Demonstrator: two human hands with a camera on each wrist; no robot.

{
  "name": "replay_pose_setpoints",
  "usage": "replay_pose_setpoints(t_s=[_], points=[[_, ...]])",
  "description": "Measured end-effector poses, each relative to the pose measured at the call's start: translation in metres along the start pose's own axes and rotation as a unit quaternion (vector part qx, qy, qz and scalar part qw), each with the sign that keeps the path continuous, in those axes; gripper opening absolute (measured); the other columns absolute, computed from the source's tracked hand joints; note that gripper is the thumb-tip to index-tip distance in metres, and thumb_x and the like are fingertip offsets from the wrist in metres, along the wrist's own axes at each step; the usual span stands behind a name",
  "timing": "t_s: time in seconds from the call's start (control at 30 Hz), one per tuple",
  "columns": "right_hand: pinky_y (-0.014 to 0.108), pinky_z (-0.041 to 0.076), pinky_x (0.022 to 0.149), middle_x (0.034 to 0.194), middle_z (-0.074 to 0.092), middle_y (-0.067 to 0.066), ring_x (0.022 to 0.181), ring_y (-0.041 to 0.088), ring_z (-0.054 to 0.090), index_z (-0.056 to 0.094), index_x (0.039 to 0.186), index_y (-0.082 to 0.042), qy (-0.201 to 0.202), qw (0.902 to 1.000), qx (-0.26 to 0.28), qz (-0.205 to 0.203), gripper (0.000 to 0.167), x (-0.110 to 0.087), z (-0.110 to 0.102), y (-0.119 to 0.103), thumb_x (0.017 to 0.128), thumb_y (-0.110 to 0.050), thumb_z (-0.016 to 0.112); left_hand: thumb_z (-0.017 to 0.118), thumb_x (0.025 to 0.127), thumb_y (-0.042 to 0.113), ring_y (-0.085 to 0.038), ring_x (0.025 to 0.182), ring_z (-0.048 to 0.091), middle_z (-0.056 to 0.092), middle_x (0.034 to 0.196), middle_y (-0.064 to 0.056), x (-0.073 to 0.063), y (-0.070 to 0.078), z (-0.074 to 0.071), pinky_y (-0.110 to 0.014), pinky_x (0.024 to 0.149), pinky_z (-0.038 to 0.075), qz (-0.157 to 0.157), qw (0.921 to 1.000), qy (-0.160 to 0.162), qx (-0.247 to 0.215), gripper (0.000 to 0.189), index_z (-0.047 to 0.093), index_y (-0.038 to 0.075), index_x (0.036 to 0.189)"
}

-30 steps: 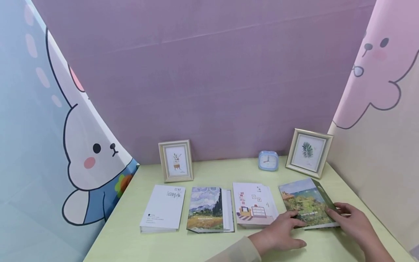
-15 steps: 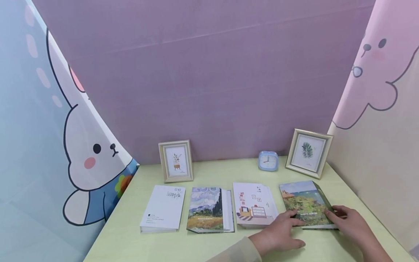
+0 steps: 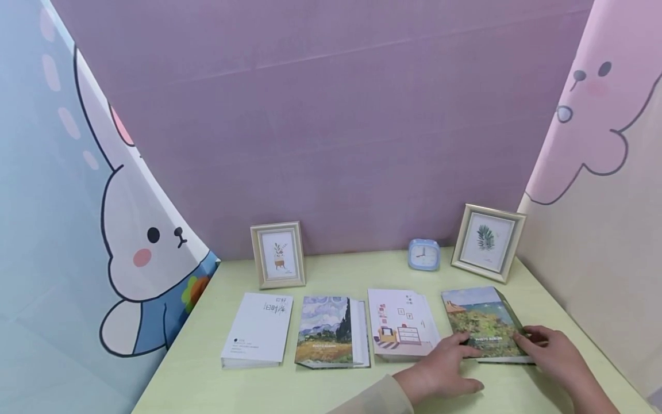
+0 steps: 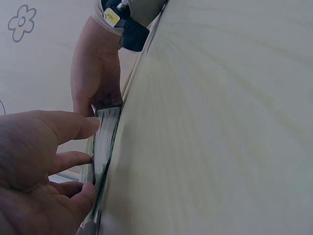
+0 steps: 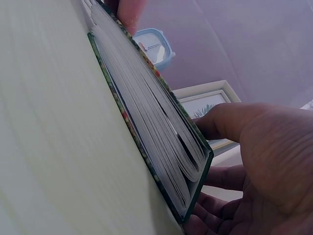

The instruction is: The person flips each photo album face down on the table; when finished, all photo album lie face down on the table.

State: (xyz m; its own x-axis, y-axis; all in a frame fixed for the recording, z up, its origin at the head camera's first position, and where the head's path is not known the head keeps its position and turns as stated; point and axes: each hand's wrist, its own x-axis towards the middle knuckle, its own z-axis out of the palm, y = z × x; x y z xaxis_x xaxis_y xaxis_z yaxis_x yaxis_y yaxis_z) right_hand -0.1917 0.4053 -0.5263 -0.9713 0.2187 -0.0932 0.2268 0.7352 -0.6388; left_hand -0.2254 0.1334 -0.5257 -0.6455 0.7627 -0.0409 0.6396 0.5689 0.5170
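Note:
A photo album with a painted seaside-garden cover lies at the right of the table, its white page edges facing the near side. My right hand holds its right side, thumb on the cover's edge and the other fingers against the dark green spine. At the album's near left corner, my left hand touches it with its fingertips, thumb spread apart. A white album with a drawn room lies just left of it, close to my left hand.
Another painted-cover album and a plain white album continue the row to the left. Behind stand a plant picture frame, a blue clock and a leaf picture frame. A purple backdrop closes off the rear.
The seaside-garden album has turned slightly and its far edge has moved a little nearer. My right hand has shifted slightly left with it; my left hand has barely moved.

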Motion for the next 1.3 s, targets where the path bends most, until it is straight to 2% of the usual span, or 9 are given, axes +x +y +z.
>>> replay_pose_setpoints(t_s=[0.4, 0.57, 0.67, 0.77, 0.9, 1.0, 1.17, 1.3], points=[[0.056, 0.056, 0.081, 0.118, 0.064, 0.034, 0.108, 0.05, 0.061, 0.048, 0.137, 0.019, -0.007, 0.9997, 0.017, 0.013, 0.08, -0.001, 0.0, -0.004, 0.104, -0.053, 0.059, 0.076, 0.096, 0.039, -0.009, 0.148, 0.037, 0.031, 0.165, 0.015, 0.001, -0.004, 0.0, -0.026, 0.105, 0.049, -0.008, 0.9989, -0.017, -0.043, 0.052, 0.061, 0.038, 0.146], [0.055, 0.057, 0.08, 0.124, 0.06, 0.038, 0.111, 0.052, 0.06, 0.048, 0.139, 0.018, -0.008, 0.9995, 0.023, 0.022, 0.083, 0.001, -0.001, -0.004, 0.102, -0.056, 0.06, 0.075, 0.098, 0.037, -0.007, 0.149, 0.035, 0.034, 0.165, 0.013, 0.002, -0.005, -0.004, -0.024, 0.109, 0.047, 0.007, 0.9979, -0.024, -0.06, 0.049, 0.062, 0.035, 0.145], [0.054, 0.058, 0.079, 0.129, 0.055, 0.042, 0.112, 0.054, 0.059, 0.049, 0.14, 0.017, 0.009, 0.9997, 0.022, 0.01, 0.081, 0.002, -0.002, -0.003, 0.102, -0.054, 0.06, 0.074, 0.099, 0.036, -0.005, 0.148, 0.036, 0.039, 0.162, 0.012, 0.001, -0.006, -0.008, -0.022, 0.111, 0.043, 0.027, 0.9976, -0.007, -0.064, 0.046, 0.064, 0.032, 0.143], [0.05, 0.06, 0.074, 0.132, 0.052, 0.044, 0.111, 0.054, 0.06, 0.051, 0.139, 0.015, 0.039, 0.999, 0.019, -0.013, 0.076, 0.002, -0.004, -0.003, 0.103, -0.051, 0.061, 0.076, 0.098, 0.033, -0.003, 0.142, 0.042, 0.044, 0.158, 0.011, -0.004, -0.007, -0.012, -0.02, 0.109, 0.043, 0.042, 0.9947, 0.03, -0.089, 0.039, 0.068, 0.031, 0.136], [0.047, 0.06, 0.069, 0.135, 0.052, 0.043, 0.11, 0.053, 0.061, 0.055, 0.137, 0.014, 0.059, 0.9977, 0.015, -0.031, 0.072, 0.002, -0.006, -0.008, 0.103, -0.049, 0.061, 0.078, 0.095, 0.02, -0.001, 0.134, 0.048, 0.05, 0.15, 0.01, -0.011, -0.007, -0.019, -0.022, 0.106, 0.048, 0.054, 0.9775, 0.083, -0.187, 0.032, 0.07, 0.023, 0.126], [0.049, 0.06, 0.07, 0.136, 0.052, 0.041, 0.112, 0.054, 0.06, 0.056, 0.137, 0.013, 0.055, 0.9975, 0.018, -0.041, 0.069, 0.0, -0.007, -0.014, 0.104, -0.048, 0.061, 0.077, 0.095, 0.014, 0.0, 0.132, 0.048, 0.052, 0.145, 0.011, -0.016, -0.009, -0.024, -0.021, 0.104, 0.05, 0.059, 0.9596, 0.102, -0.255, 0.032, 0.069, 0.019, 0.126], [0.053, 0.06, 0.075, 0.135, 0.054, 0.04, 0.113, 0.055, 0.059, 0.057, 0.136, 0.013, 0.042, 0.997, 0.024, -0.061, 0.065, -0.005, -0.008, -0.029, 0.105, -0.044, 0.062, 0.072, 0.1, 0.011, 0.001, 0.13, 0.049, 0.052, 0.141, 0.014, -0.022, -0.016, -0.032, -0.018, 0.098, 0.054, 0.076, 0.9408, 0.115, -0.31, 0.03, 0.066, 0.018, 0.129], [0.054, 0.06, 0.077, 0.133, 0.057, 0.037, 0.112, 0.052, 0.061, 0.057, 0.137, 0.012, 0.044, 0.9953, 0.021, -0.084, 0.063, -0.011, -0.008, -0.043, 0.105, -0.043, 0.063, 0.071, 0.1, 0.011, -0.001, 0.132, 0.049, 0.052, 0.143, 0.013, -0.028, -0.019, -0.041, -0.019, 0.096, 0.055, 0.1, 0.9348, 0.138, -0.312, 0.031, 0.065, 0.018, 0.13]])
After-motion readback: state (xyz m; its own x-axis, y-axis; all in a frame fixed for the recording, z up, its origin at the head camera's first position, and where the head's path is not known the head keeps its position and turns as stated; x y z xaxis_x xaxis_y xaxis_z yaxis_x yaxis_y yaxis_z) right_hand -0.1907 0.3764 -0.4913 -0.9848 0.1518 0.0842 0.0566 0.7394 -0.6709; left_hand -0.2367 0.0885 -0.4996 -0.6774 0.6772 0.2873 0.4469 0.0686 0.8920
